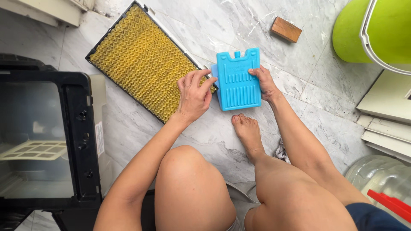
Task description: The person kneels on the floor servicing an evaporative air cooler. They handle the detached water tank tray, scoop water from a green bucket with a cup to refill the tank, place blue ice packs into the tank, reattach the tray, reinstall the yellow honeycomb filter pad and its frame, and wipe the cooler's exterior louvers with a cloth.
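A flat blue ribbed ice pack (236, 81) lies on the marble floor in front of me, and both my hands hold it by its sides. My left hand (195, 94) grips its left edge, next to the corner of a yellow honeycomb cooling pad in a black frame (143, 60). At the pack's right edge my right hand (264, 82) has its fingers curled on the rim. My bare foot (247, 130) rests just below the pack, with my knees in the foreground.
A black cooler housing with an open side (64, 141) stands at the left. A small wooden block (285, 29) lies on the floor at the back. A green bucket (372, 30), white panels (387, 115) and a clear water jug (381, 177) sit at the right.
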`<action>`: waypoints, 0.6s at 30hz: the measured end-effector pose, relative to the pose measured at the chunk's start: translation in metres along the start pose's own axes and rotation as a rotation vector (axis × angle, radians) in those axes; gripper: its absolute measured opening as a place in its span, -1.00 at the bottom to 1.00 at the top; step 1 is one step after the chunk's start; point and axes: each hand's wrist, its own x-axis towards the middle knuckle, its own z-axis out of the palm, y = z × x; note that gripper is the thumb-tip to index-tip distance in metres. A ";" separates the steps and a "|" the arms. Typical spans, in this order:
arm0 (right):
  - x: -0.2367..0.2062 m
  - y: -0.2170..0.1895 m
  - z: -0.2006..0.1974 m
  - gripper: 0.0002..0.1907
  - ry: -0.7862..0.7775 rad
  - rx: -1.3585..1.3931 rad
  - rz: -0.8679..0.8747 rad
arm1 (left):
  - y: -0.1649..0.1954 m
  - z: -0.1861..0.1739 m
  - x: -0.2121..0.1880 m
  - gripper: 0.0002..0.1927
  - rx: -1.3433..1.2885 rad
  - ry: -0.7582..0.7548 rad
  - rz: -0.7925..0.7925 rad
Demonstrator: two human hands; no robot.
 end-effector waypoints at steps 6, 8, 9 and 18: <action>-0.010 -0.009 0.027 -0.49 0.123 -0.356 -0.068 | -0.020 0.016 0.048 -0.53 0.029 -0.158 0.092; -0.011 -0.013 0.031 -0.45 0.201 -0.596 -0.134 | -0.021 0.022 0.066 -0.47 0.133 -0.258 0.102; -0.010 -0.015 0.032 -0.44 0.234 -0.819 -0.167 | -0.021 0.026 0.075 -0.44 0.187 -0.305 0.107; -0.008 -0.029 0.028 -0.28 0.151 -0.902 -0.342 | -0.019 0.057 0.113 0.13 0.306 -0.988 -0.299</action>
